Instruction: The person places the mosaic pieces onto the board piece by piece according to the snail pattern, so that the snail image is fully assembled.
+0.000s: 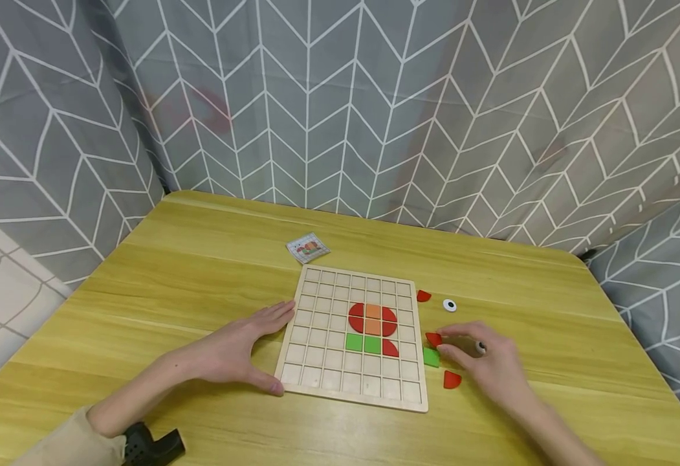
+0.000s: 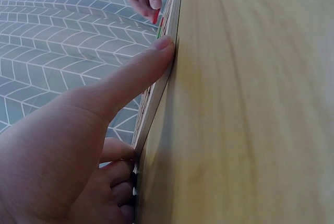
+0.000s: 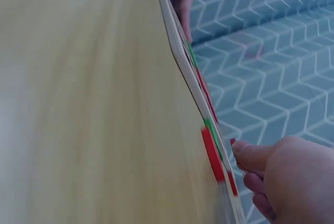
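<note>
A wooden grid board (image 1: 323, 375) lies on the table, carrying red rounded pieces (image 1: 356, 323), orange squares (image 1: 373, 319), green squares (image 1: 372, 344) and a red quarter-circle (image 1: 390, 349). Along its left edge rests my left hand (image 1: 241, 346), thumb at the near corner and fingers stretched higher up; the left wrist view shows the thumb (image 2: 141, 72) against the rim. Just off the board's right side, my right hand (image 1: 493, 362) pinches a red quarter-circle piece (image 1: 433, 339) between thumb and fingers. An eye piece (image 1: 481, 347) shows by that hand; whether it is held I cannot tell.
Right of the board lie a green piece (image 1: 431, 358), a red piece (image 1: 452, 380), another red piece (image 1: 424, 296) and a white eye disc (image 1: 449, 305). A small picture card (image 1: 308, 247) sits behind the board. Patterned grey curtains (image 1: 328, 110) border the table (image 1: 211, 259).
</note>
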{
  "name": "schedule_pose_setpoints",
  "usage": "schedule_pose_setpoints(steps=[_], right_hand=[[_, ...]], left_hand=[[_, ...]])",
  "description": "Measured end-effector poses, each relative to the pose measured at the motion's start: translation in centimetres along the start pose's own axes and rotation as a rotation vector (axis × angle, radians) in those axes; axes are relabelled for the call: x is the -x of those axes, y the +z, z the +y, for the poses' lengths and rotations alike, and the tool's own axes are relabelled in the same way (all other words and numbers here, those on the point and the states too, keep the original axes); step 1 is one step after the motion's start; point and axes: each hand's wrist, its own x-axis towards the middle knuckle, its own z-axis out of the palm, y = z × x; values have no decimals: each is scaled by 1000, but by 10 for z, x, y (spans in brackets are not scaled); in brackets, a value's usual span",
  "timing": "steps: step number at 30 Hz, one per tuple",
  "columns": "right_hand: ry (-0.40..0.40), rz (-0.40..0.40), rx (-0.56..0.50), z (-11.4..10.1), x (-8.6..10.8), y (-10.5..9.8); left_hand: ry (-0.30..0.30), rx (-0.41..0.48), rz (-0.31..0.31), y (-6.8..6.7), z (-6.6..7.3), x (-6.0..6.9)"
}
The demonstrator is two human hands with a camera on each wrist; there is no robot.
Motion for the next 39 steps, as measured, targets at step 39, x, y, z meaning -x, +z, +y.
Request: schedule_pose_setpoints(steps=[39], right_hand=[[-306, -76, -190, -50, -28, 70]], left_hand=[[-1, -15, -3, 0, -1, 0]])
